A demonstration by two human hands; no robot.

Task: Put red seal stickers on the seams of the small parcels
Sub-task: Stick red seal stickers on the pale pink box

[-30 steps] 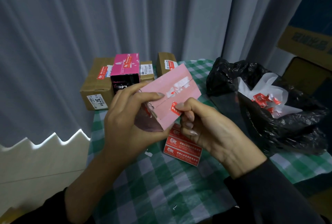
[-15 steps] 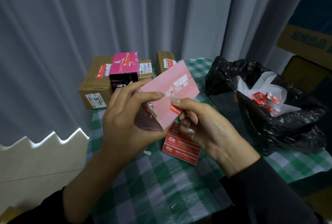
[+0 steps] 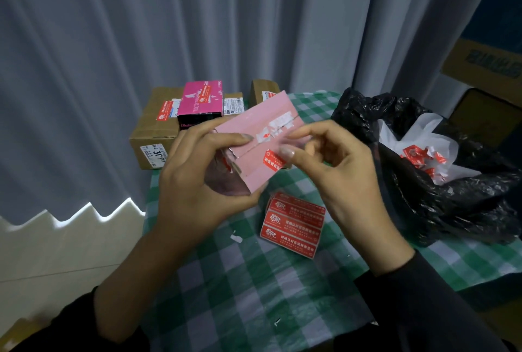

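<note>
The pink parcel (image 3: pixel 250 122) is held above the checked table (image 3: pixel 254 281), the left hand (image 3: pixel 197 182) gripping its left end and the right hand (image 3: pixel 339 170) pinching its right edge, thumb touching the red seal sticker (image 3: pixel 271 160).

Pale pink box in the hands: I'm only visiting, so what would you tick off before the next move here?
1. Pale pink box held firm: ok. The left hand grips it above the checked tablecloth.
2. Red seal sticker on the box: ok. The thumb of the right hand is at it.
3. Sticker across a seam: cannot tell. It lies beside the centre seam, at the box's edge.
4. Sticker pressed flat: cannot tell.
5. More stickers ready: ok. A sticker sheet lies on the cloth under the hands.
6. Waste bag open: ok. The black bag gapes on the right.
</note>
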